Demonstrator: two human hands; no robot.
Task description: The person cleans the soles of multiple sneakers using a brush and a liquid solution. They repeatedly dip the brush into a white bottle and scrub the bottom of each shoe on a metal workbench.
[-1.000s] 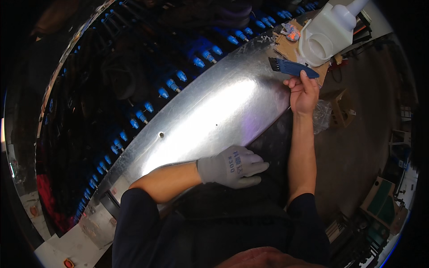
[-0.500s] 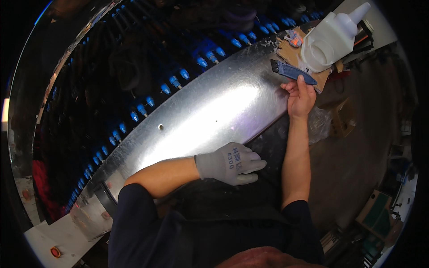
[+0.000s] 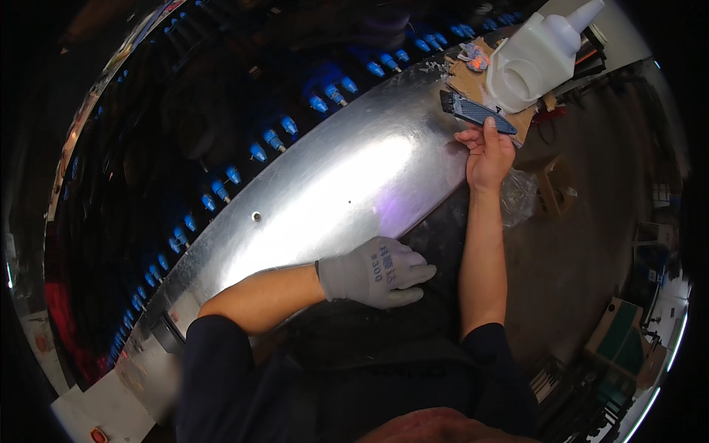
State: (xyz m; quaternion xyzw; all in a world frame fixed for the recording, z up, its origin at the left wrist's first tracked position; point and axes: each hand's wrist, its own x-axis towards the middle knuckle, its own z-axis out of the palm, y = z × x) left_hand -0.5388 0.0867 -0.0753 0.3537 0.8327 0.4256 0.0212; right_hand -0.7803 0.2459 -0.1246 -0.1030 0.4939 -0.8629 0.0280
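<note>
My bare right hand [image 3: 491, 159] is stretched forward at the table's far right. Its thumb presses on the tapered end of a blue-handled brush [image 3: 476, 114] with a short black tip. That brush lies over a piece of cardboard [image 3: 523, 122], beside a white plastic bottle [image 3: 543, 59] with a long cone spout and a cut-away side. My left hand [image 3: 375, 273], in a grey glove with dark print, rests at the near edge of the shiny metal table [image 3: 325, 170]. Its fingers are loosely bent and apart, with nothing visible in them; the palm is hidden.
Along the table's far edge runs a row of blue fittings [image 3: 272, 140] before a dark machine. A crumpled grey and orange lump [image 3: 473, 57] sits on the cardboard. Below the right end are clear plastic wrap [image 3: 519, 199] and an open carton [image 3: 554, 188]. A small hole [image 3: 256, 216] marks the metal.
The whole view has shifted slightly, so everything sits a little further left and the right-hand items higher. My right hand stays on the brush; the left hand keeps its place at the edge.
</note>
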